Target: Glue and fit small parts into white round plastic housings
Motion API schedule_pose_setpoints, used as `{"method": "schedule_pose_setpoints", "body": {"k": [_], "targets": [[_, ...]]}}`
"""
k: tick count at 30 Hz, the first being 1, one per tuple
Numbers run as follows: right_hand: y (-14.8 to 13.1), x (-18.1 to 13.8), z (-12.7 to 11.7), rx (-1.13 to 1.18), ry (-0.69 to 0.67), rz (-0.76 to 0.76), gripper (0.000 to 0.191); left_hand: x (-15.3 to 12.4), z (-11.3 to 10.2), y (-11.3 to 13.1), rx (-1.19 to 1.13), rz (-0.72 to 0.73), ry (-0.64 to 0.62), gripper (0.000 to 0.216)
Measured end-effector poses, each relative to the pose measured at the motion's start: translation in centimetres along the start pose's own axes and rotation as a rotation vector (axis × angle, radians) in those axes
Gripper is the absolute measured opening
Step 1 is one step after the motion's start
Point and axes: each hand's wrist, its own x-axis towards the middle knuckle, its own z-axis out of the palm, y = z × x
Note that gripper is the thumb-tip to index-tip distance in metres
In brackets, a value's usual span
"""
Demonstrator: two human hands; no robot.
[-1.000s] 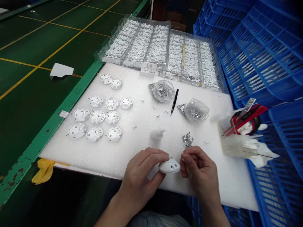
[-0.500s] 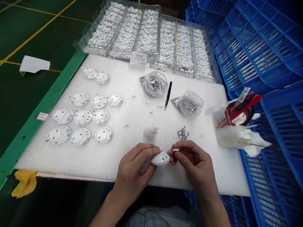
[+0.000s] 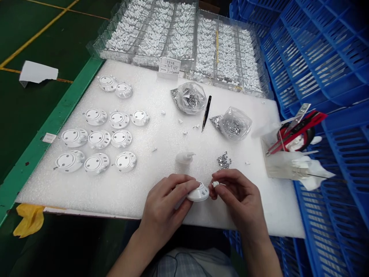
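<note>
The left hand point(image 3: 168, 200) holds a white, round, domed plastic piece point(image 3: 198, 194) over the near edge of the white foam-topped table point(image 3: 115, 194); its grip pinches the piece between thumb and fingers at the left side, leaving the right side, with its small slots, exposed. The right hand point(image 3: 243, 198) lies just beside it, its grip closed in a pinch on a tiny white part point(image 3: 215, 184); whether this part touches the domed piece cannot be told.

Beyond the right hand lies a small heap of shiny silver bits point(image 3: 224, 160); to its left stands a small white bottle with a nozzle point(image 3: 184, 158). Farther back, a slender black tool point(image 3: 206, 114) lies between two clear plastic bags of silver bits, one to the left point(image 3: 191, 98) and one to the right point(image 3: 235, 123). At the left, eleven white, round, flat-topped pieces point(image 3: 98, 139) are set out in loose rows. A pale container point(image 3: 271, 163) holding a red-handled tool point(image 3: 305, 130) stands at the right, beside blue plastic lattice crates point(image 3: 305, 57).
</note>
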Motion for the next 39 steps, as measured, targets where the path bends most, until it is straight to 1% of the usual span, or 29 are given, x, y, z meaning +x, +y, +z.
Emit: {"method": "schedule_pose_setpoints", "body": {"k": [6,14,19,22,26,29,33,39], "targets": [[0.03,-0.03,-0.24,0.002,-0.012,0.019,0.008,0.03,0.22,-0.08,0.023,0.015,-0.001,0.024],[-0.10,0.02,-0.09,-0.025,0.006,0.028,0.013,-0.02,0.23,-0.31,0.035,0.024,-0.008,0.025],[0.13,-0.21,-0.37,0.015,-0.003,0.006,0.014,-0.13,0.15,-0.18,0.065,0.028,-0.009,0.021],[0.19,-0.27,-0.49,0.036,0.010,0.036,0.012,-0.21,0.17,-0.16,0.076,0.030,-0.017,0.021],[0.11,-0.04,-0.58,0.049,0.013,0.053,0.017,-0.23,0.18,-0.16,0.094,0.037,-0.023,0.020],[0.01,0.11,-0.64,0.076,0.026,0.055,0.017,-0.14,0.21,-0.17,0.100,0.044,-0.024,0.020],[-0.05,0.08,-0.67,0.063,0.031,0.095,0.017,-0.04,0.30,-0.20,0.102,0.051,-0.020,0.019],[-0.19,0.08,-0.55,0.036,-0.017,0.012,0.010,-0.11,0.27,-0.15,0.116,0.049,-0.013,0.022]]}}
